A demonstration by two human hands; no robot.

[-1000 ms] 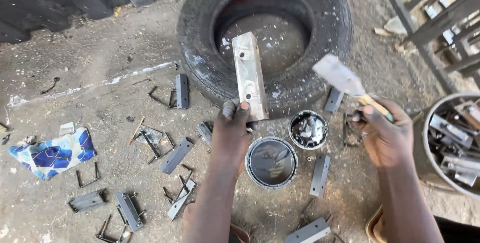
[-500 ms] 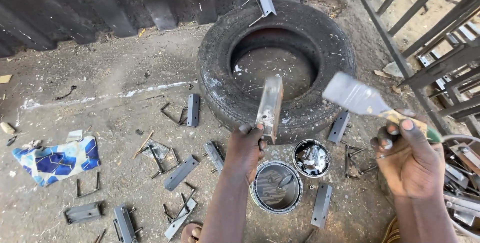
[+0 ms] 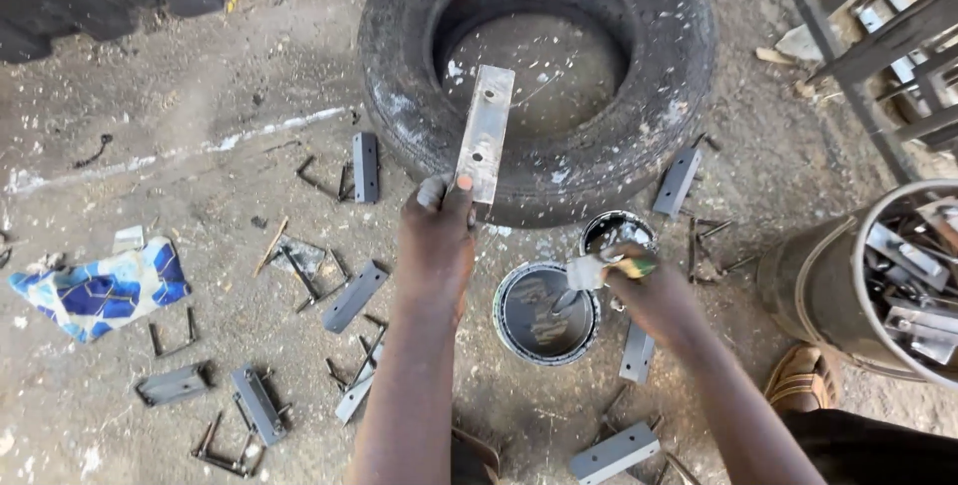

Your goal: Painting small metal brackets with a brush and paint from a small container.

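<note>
- On the far left, a blue and white cloth (image 3: 98, 287) lies on the dusty floor (image 3: 200, 186), with grey metal pieces (image 3: 354, 295) all around it.
- My left hand (image 3: 436, 245) is shut tight on the bottom end of a flat metal bar (image 3: 484, 134). The bar stands up long-ways in front of the old tyre (image 3: 539, 76).
- The round paint tin (image 3: 546, 312) sits just right of that hand, low down on the floor.
- My right hand (image 3: 649, 290) has its fingers closed on a brush (image 3: 589, 270), right over the tin. I think the brush touches the paint, but it's hard to see.
- On the far right stands a drum (image 3: 878, 285) full of metal bits.
</note>
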